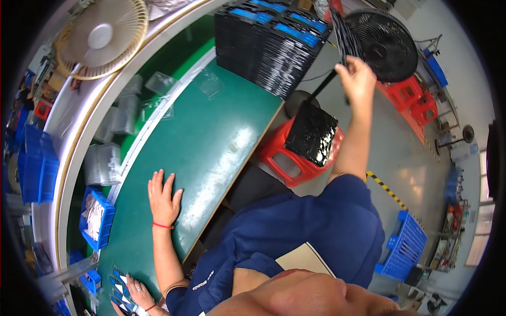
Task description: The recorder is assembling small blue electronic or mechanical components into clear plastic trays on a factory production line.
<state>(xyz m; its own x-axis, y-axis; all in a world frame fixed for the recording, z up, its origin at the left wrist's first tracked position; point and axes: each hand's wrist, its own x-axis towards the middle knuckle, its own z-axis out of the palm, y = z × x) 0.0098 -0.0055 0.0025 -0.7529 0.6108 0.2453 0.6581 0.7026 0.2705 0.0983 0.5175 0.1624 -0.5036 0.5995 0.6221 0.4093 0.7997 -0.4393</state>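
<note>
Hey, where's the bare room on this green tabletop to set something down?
The green tabletop is bare between your left hand and the clear plastic piece near the black tray stack. It's crowded at the stack's end and around the co-worker's hand, lower left. The red stool holds a glossy black sheet.

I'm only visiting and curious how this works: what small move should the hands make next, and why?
Probably bring the black glossy item inward over the green table: the right hand holds it out beyond the table's edge, while the left hand rests palm down on the table, holding nothing.
</note>
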